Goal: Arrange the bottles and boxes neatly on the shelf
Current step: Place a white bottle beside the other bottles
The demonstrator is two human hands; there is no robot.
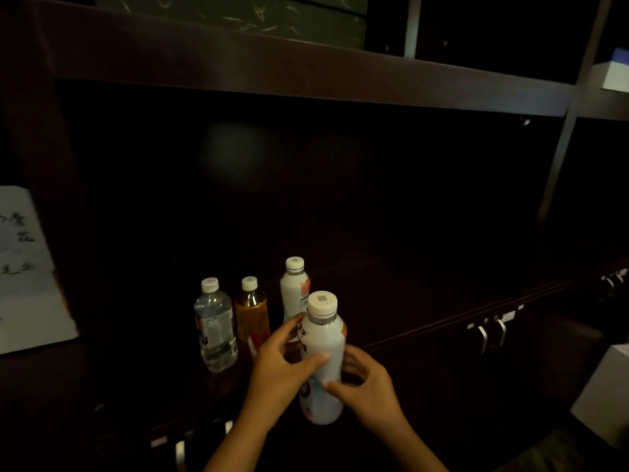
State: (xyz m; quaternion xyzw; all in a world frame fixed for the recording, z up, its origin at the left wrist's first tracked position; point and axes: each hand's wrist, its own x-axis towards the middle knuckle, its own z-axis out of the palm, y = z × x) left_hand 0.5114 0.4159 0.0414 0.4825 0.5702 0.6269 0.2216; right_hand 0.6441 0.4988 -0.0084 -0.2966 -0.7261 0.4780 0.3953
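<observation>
A white milk-drink bottle (323, 345) with a white cap is held upright over the front edge of the dark shelf (408, 301). My left hand (279, 373) grips its left side and my right hand (367, 386) grips its lower right side. Behind it on the shelf stand three bottles: a clear water bottle (215, 327) at the left, an amber tea bottle (252, 311) beside it, and a second white bottle (292, 287) further back, partly hidden by the held one.
A white box with dark writing (27, 274) sits at the left edge. Another white box (606, 396) stands at the lower right, and a pale box (616, 71) on an upper right shelf. Metal cabinet handles (492, 332) line the front below. The scene is very dim.
</observation>
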